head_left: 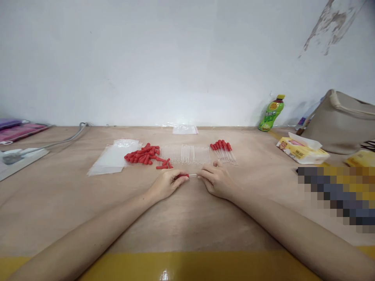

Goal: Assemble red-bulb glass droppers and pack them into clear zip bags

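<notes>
On smooth, faintly creased brown table covering (140, 234), from far left: flat pink pouch (26, 133); curved grey cable (68, 138). Next, thin translucent plastic bags (107, 159), overlapping. Against their right edge, heap of matte red dropper bulbs (142, 155), rounded and elongated. Nearer, left hand (166, 184): thumb and fingers closed in a pinch around one red bulb (185, 176). Beyond the hands, row of slender clear tubes (187, 154), side by side; glass or plastic, cannot tell. Between the held bulb and the right fingertips, single clear tube (192, 175), level; depth of insertion hidden. Right hand (216, 181): fingers curled, gripping that tube's right end. Behind it, red-capped droppers (224, 148), fanned. Farther right: green-labelled bottle (272, 113); yellow tissue pack (303, 151); soft beige bag (341, 123).
</notes>
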`<state>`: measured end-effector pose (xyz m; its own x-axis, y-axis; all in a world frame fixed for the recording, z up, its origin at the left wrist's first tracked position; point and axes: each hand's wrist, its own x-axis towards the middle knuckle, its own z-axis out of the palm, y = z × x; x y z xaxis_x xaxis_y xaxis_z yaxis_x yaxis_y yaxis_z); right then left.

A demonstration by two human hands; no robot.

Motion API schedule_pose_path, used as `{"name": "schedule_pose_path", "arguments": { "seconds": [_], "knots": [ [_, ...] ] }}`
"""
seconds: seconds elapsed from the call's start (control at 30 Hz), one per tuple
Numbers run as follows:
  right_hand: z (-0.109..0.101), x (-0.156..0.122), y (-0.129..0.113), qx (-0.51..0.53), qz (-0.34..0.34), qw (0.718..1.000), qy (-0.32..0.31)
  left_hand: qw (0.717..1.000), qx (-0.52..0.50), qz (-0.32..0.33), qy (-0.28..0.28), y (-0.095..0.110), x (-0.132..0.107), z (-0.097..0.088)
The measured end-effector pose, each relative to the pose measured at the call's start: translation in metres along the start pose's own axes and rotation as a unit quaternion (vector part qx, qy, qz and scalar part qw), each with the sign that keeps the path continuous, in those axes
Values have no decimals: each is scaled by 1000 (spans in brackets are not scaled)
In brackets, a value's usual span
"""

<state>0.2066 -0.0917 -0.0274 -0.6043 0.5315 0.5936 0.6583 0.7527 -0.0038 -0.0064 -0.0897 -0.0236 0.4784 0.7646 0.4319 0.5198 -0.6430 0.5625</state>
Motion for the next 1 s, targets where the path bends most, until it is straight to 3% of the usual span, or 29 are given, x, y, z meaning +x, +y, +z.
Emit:
{"name": "schedule_pose_path", "arguments": {
  "seconds": [0.2,0.53,0.83,1.0],
  "knots": [
    [8,0,2,78,29,995,46,999,14,21,20,-1,2,-3],
    [-3,4,-7,74,18,997,-22,999,20,42,-12,-1,-2,-2],
    [11,5,-11,101,46,994,-25,997,35,70,-19,-1,-1,-2],
    [10,8,-14,104,68,991,-56,996,35,83,-21,-3,-1,-1]
  ]
}}
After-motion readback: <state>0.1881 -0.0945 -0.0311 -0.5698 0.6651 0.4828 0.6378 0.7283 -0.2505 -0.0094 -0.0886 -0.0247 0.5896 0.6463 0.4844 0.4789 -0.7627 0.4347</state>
